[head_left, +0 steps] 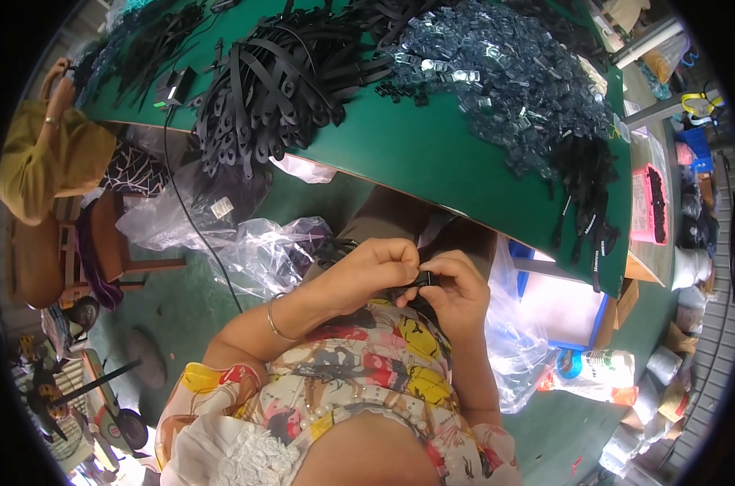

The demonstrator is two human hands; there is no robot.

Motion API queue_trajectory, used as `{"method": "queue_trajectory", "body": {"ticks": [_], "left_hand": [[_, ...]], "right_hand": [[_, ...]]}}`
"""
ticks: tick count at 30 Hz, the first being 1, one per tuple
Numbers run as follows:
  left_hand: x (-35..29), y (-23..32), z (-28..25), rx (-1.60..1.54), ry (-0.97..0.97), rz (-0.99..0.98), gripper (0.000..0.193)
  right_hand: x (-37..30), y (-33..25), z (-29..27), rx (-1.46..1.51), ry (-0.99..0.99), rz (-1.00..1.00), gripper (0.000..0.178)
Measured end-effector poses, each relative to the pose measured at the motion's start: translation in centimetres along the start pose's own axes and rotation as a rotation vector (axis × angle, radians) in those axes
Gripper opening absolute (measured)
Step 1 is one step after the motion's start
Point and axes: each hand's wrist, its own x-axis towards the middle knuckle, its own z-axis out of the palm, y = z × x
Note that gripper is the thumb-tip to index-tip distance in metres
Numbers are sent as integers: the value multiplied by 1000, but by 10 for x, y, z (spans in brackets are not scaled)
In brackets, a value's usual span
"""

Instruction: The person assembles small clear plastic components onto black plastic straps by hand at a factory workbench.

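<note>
Close over my lap, my left hand point(388, 266) and my right hand point(458, 285) come together with fingertips pinched. Between them is a small black piece point(425, 279), mostly covered by the fingers; its exact kind is too hidden to tell. Both hands appear to grip it. Beside my left wrist, some black straps point(329, 249) lie on my lap. On the green table point(384, 150) ahead, a large heap of black straps point(262, 89) with holed ends hangs over the near edge. To its right is a pile of clear bluish plastic pieces point(497, 77).
More black straps with white print point(586, 219) dangle at the table's right corner. A black cable point(177, 182) runs down from a small black box point(175, 87). Plastic bags point(274, 251) lie below the table. At the far left sits another person point(52, 154) near wooden chairs point(100, 243).
</note>
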Motion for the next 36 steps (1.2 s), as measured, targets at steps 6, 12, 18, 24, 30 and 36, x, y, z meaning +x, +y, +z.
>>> {"method": "queue_trajectory", "body": {"ticks": [6, 12, 18, 24, 30, 36], "left_hand": [[2, -5, -6, 78, 39, -8, 18], [3, -9, -1, 2, 94, 67, 18], [2, -12, 1, 513, 125, 342, 21], [-3, 3, -3, 900, -87, 222, 25], [-12, -3, 8, 234, -242, -18, 17], [-10, -16, 9, -190, -156, -35, 18]], "right_hand": [[15, -11, -1, -349, -60, -170, 26], [21, -32, -2, -546, -18, -263, 23], [7, -28, -12, -228, -144, 261, 11], [2, -33, -7, -102, -160, 298, 17], [-9, -25, 0, 346, -216, 65, 25], [-15, -21, 4, 677, -107, 196, 32]]}}
